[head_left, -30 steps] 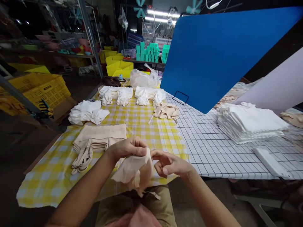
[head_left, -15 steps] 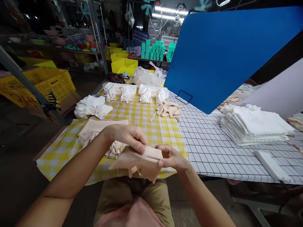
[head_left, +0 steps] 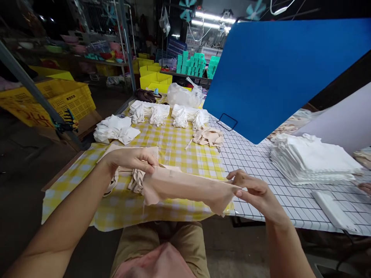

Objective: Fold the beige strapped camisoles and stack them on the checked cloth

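Observation:
A beige fabric garment (head_left: 188, 187) is stretched out flat between my two hands above the near edge of the yellow checked cloth (head_left: 174, 144). My left hand (head_left: 130, 158) pinches its left end, just over a stack of folded beige garments (head_left: 123, 170). My right hand (head_left: 255, 191) pinches its right end, over the black-grid white table cover (head_left: 261, 170). Part of the beige stack is hidden behind my left hand and the stretched piece.
White garment piles (head_left: 116, 129) (head_left: 150, 112) (head_left: 188, 116) and a small beige pile (head_left: 208, 136) lie farther back. A tall stack of white folded pieces (head_left: 313, 158) sits at right, below a blue board (head_left: 278, 73). Yellow crates (head_left: 58, 100) stand at left.
My hands have moved apart, pulling the bunched beige garment out into a wide strip. The left hand went left, the right hand went right.

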`<state>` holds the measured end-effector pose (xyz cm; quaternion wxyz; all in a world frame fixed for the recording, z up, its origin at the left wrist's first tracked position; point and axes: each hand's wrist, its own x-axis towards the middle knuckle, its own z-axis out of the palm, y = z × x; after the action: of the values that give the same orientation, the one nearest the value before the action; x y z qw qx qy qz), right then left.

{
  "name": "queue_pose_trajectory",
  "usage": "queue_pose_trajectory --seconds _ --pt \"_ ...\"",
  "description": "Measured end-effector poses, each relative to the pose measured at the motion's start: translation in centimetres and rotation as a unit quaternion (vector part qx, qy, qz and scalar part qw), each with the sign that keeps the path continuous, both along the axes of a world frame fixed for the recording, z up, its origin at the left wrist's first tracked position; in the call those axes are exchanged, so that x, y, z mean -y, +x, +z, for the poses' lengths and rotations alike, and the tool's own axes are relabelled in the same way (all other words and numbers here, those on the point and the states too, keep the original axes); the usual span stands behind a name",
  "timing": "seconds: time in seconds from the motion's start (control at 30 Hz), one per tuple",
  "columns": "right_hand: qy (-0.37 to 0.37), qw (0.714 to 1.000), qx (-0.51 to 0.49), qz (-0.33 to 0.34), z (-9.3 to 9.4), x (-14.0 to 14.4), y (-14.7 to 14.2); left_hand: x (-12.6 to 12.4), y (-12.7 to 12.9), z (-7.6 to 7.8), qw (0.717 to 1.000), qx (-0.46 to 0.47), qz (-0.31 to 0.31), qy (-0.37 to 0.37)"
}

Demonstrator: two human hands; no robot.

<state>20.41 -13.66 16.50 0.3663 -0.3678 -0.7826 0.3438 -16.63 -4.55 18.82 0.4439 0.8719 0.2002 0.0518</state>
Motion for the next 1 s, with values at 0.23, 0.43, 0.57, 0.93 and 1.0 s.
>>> queue_pose_trajectory --seconds 0.23,0.43,0.57,0.93,1.0 --pt "0.14 0.977 0.159 0.011 3.1 1.4 -0.6 0.5 0.1 0.1 0.986 -0.051 0.077 0.139" --pt "0.102 0.959 0.259 0.057 2.6 1.8 -0.5 1.9 0.1 -1.1 0.956 -0.048 0.09 0.274" --pt "0.09 0.932 0.35 -0.025 0.5 1.0 -0.4 2.1 0.1 -3.7 0.916 -0.085 0.152 0.361" --pt "-0.023 0.988 -0.017 0.154 -0.3 1.6 -0.7 2.6 -0.7 -4.7 0.924 -0.045 0.22 0.309" --pt "-0.05 0.981 -0.052 0.179 -0.8 1.4 -0.5 2.6 -0.7 -4.2 0.941 -0.012 0.233 0.246"
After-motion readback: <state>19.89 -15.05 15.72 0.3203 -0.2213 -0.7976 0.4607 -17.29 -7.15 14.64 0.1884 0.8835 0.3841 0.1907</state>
